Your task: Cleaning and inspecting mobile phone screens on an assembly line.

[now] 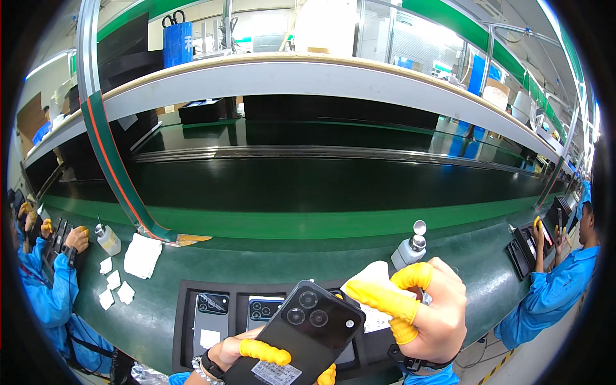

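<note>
My left hand [232, 351], with yellow finger cots on it, grips a black smartphone [313, 343] low in front of me. The phone is tilted, its back with three large round lenses facing up and a pale label near its lower end. Just above its right edge, my right hand [439, 314], also in yellow finger cots, pinches a folded white wipe [371, 277]. Under both hands lies a black tray [185, 314]. A grey phone [207, 324] and another phone [262, 309] sit in its slots; the held phone hides part of it.
A metal-topped bottle [409, 252] stands beyond my right hand. Leftward are a white cloth [142, 256], several small wipes [113, 280] and another bottle [108, 240]. A green belt [289, 186] runs beneath a shelf [308, 67]. Co-workers in blue sit left [54, 282] and right [545, 292].
</note>
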The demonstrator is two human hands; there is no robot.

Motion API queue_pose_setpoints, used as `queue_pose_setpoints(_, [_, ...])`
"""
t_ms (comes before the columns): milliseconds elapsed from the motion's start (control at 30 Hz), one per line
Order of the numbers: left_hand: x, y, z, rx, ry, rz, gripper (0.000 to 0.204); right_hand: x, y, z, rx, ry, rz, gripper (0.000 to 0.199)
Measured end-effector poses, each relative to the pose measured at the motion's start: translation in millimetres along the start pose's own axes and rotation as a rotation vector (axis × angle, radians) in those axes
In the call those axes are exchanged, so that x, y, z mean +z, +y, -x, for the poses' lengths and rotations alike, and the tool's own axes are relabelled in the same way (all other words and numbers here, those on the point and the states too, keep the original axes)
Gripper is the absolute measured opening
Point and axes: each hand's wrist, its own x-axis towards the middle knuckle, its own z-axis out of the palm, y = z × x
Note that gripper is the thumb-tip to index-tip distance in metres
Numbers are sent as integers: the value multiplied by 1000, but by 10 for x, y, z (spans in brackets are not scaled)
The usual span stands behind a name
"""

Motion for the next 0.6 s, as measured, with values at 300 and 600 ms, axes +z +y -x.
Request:
queue_pose_setpoints(300, [489, 174, -14, 6, 55, 247, 53, 24, -63, -17, -82, -250, -97, 40])
queue_pose_setpoints(600, [542, 87, -56, 106, 347, 86, 48, 18, -144, 73, -226, -362, -143, 40])
